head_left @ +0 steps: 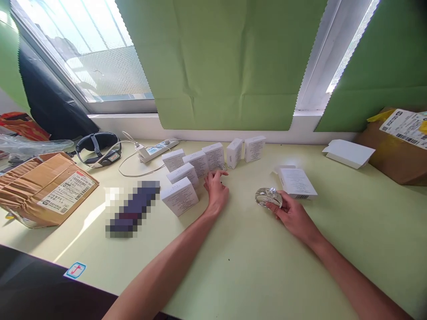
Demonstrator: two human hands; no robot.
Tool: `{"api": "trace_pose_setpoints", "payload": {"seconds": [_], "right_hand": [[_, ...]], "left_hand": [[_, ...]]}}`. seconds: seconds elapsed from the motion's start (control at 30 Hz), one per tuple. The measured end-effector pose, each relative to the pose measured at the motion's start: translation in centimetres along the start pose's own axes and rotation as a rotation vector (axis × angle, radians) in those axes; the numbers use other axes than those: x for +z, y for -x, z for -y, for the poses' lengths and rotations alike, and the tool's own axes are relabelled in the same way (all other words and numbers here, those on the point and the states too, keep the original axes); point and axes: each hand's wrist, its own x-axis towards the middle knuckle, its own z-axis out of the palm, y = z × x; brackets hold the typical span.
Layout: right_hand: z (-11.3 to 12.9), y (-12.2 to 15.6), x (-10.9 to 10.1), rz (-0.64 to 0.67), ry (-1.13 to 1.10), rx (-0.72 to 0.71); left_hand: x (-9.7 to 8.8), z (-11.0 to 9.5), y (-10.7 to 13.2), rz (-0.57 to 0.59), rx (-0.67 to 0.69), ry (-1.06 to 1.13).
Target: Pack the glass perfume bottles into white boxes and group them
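My right hand (293,218) grips the edge of a clear, round, glass-like piece (263,198), which has a shiny faceted knob on its upper side. It is held low over the table, right of centre. My left hand (216,189) is by the standing white boxes, its fingers curled down near the base of one white box (214,155). A small clear or shiny bit shows beyond those fingers; what they hold is hidden. Closer to me stands another white printed box (180,196). Beyond my right hand lies a white box (296,181) with its end flap open.
Several white boxes stand in the middle. At left are an opened cardboard carton (46,191), a black head strap (99,149), a power strip (158,150) with cables and a blurred dark object (135,211). A white folded card (348,153) and brown carton (396,155) sit at right.
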Motion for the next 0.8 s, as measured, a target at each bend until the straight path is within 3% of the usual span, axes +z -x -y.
{"api": "trace_pose_setpoints", "payload": {"seconds": [0.33, 0.53, 0.67, 0.8], "right_hand": [[0.5, 0.3, 0.0, 0.017, 0.075, -0.02], [0.3, 0.1, 0.0, 0.012, 0.131, -0.06], [0.4, 0.1, 0.0, 0.017, 0.173, -0.066], [0.6, 0.2, 0.0, 0.049, 0.167, -0.063]], "left_hand": [[0.5, 0.8, -0.4, 0.14, 0.105, 0.043], [0.5, 0.5, -0.3, 0.174, 0.097, 0.097], [0.6, -0.7, 0.2, 0.265, 0.107, 0.226], [0.5, -3.1, 1.8, 0.413, 0.149, 0.413]]}}
